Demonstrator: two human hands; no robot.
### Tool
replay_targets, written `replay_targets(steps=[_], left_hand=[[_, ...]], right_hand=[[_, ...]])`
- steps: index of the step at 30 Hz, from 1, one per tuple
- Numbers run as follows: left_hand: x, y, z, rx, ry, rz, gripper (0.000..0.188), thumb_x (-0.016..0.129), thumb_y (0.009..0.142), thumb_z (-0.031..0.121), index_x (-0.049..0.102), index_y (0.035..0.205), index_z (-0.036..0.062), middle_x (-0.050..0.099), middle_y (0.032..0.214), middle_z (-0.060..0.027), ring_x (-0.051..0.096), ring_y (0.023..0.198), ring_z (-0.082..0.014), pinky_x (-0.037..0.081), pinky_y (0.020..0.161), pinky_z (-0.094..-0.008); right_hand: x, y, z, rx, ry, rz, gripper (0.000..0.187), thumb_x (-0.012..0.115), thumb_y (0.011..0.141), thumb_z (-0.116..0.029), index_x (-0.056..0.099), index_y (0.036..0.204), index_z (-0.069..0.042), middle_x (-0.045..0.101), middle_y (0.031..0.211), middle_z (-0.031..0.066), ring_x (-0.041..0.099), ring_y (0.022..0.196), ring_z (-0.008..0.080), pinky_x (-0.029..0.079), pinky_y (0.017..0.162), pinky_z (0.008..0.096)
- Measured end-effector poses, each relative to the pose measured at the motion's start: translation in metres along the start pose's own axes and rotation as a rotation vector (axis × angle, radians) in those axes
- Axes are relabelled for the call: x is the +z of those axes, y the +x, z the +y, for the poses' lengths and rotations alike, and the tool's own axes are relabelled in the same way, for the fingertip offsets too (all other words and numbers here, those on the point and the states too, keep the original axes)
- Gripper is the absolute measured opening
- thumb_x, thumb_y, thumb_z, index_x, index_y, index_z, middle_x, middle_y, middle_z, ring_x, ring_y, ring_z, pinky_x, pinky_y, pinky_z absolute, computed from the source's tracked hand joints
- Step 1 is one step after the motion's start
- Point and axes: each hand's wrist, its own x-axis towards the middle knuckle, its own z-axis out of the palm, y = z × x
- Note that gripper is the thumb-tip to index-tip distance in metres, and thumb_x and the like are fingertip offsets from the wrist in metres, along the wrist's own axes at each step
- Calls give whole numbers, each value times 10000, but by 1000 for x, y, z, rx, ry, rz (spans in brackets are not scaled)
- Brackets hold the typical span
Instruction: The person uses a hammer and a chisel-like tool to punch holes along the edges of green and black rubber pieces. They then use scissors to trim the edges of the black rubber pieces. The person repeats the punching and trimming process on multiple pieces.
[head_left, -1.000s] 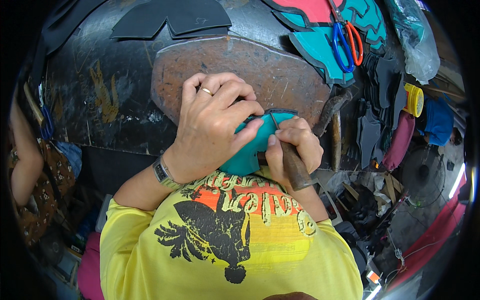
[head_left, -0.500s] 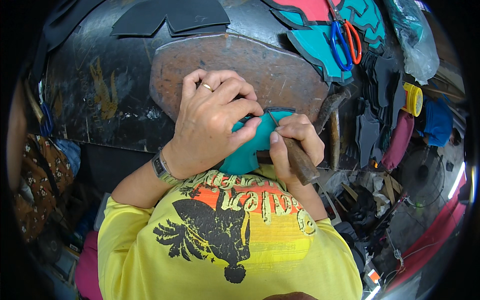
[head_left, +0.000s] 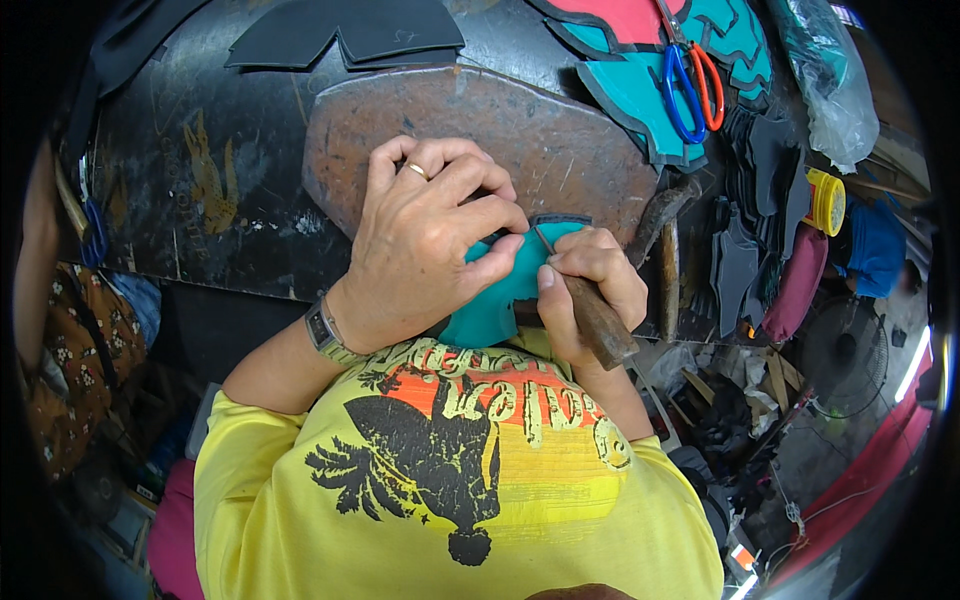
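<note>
Desk (head_left: 260, 170): dark and scuffed; we see it stretch across the view, ahead of the yellow shirt (head_left: 560, 500).
Board (head_left: 470, 110): worn and brown, lying flat on the desk.
Black sheets (head_left: 345, 38): flat at the far edge of the board.
Left hand (head_left: 425, 250): fingers bent over the board; we see thumb and forefinger pinch the teal piece (head_left: 490, 300) near its top.
Right hand (head_left: 605, 280): closed around the wooden handle of a tool (head_left: 600, 330).
Teal piece: between the hands, at the board's near side, its lower end reaching past the desk edge toward the shirt. We judge it light, thin and bendy, easily creased or nicked, and not very slippery. We would hold it flat by the upper edge with thumb and forefinger, clear of the metal tip.
Scissors (head_left: 670, 85): blue and orange handles, on more teal cut-outs (head_left: 628, 95) to the right.
Hammer (head_left: 670, 260): just right of the right hand, wooden handle toward us.
Tool: slim metal shank, angled up to the piece's top; we cannot tell whether the tip touches.
Dark strip (head_left: 562, 218): narrow, along the piece's upper edge.
Ring (head_left: 417, 170): on a left finger.
</note>
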Motion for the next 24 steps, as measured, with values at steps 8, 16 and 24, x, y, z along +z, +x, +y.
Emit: replay_targets(steps=[8,16,24], left_hand=[[0,0,0,0,17,-31,90,807,753,165,747,819,171,676,984,45,605,1112,-191,362,1016,-492],[1,0,0,4,22,-8,122,838,709,147,764,804,166,669,950,42,625,1082,-198,371,982,-455],[0,1,1,-2,20,-12,127,840,706,145,759,803,161,670,950,37,623,1090,-200,375,984,-460]], right_hand=[[-2,-6,2,13,42,48,159,713,763,51,607,866,-8,619,740,128,635,645,249,518,615,341],[-1,-3,1,24,-26,37,151,716,775,41,609,868,-10,629,748,129,656,666,246,534,639,338],[0,-1,0,3,-38,26,149,722,774,38,607,856,-8,631,736,131,657,649,254,536,631,342]])
